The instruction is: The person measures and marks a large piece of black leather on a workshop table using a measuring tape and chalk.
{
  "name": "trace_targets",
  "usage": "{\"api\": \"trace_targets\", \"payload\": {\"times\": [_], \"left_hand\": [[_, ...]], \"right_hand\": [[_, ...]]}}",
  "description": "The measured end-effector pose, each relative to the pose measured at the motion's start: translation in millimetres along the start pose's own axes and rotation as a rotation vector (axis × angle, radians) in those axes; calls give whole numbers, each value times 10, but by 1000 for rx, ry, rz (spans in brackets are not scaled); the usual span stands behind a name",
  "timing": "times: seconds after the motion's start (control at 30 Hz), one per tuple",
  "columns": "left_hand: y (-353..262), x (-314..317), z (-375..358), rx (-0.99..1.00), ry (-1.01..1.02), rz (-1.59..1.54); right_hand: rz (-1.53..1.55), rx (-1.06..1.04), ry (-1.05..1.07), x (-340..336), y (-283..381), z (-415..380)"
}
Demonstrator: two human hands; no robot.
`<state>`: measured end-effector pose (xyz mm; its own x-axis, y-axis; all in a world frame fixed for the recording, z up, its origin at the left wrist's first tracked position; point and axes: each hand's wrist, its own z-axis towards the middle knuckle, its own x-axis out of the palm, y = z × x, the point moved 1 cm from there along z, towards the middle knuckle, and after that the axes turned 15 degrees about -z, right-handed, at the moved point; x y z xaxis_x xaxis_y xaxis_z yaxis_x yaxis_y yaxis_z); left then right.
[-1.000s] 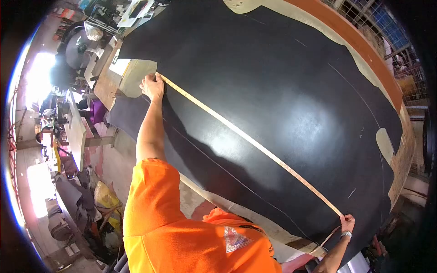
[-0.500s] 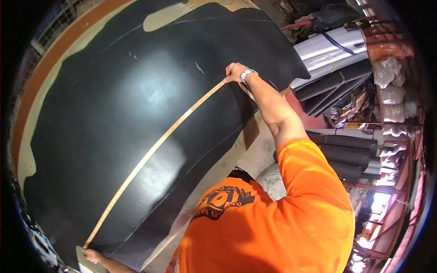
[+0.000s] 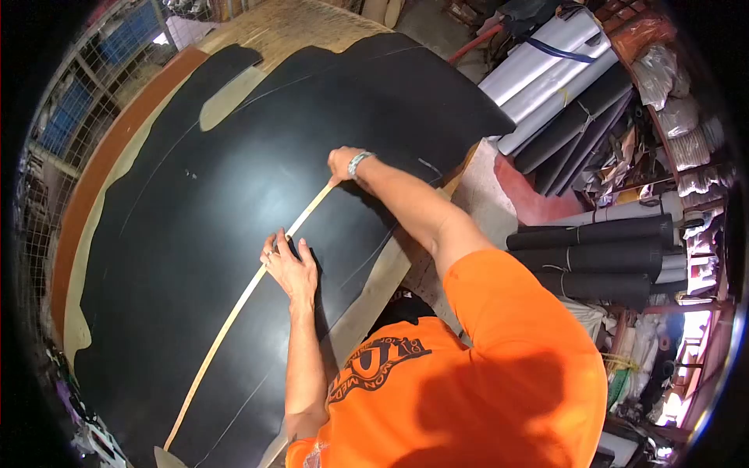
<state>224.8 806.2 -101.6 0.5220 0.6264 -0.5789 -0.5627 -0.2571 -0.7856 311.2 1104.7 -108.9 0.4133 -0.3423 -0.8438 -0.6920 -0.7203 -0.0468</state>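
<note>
A long, thin yellowish measuring tape (image 3: pixel 214 343) runs diagonally over a big black leather hide (image 3: pixel 156 273) with pale scratch lines. Its upper end is pinched in the fingers of my right hand (image 3: pixel 346 163), which has a silver-coloured watch at the wrist. My left hand (image 3: pixel 292 269) rests at the middle stretch of the tape, fingers apart and touching it, with a ring on one finger. The tape's lower end lies by a small greyish piece (image 3: pixel 166 459) at the bottom left of the hide.
The hide covers a table with a brown edge (image 3: pixel 78 218) and a bare wooden part (image 3: pixel 312 23) at the far end. Silver rolls (image 3: pixel 538 66) and black rolls (image 3: pixel 597 249) lie to the right. Wire mesh (image 3: pixel 78 93) stands at the left.
My left hand has left the tape's lower end and come up to its middle. My right hand appears lower and further left in view, still on the tape. The view has shifted.
</note>
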Motion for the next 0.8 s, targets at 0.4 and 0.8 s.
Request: {"api": "trace_targets", "payload": {"times": [0.4, 0.8], "left_hand": [[-123, 624, 103, -22, -9, 386], [-67, 692, 55, -7, -21, 450]], "right_hand": [[236, -134, -70, -99, -330, -164], [218, -408, -52, -195, -2746, 342]]}}
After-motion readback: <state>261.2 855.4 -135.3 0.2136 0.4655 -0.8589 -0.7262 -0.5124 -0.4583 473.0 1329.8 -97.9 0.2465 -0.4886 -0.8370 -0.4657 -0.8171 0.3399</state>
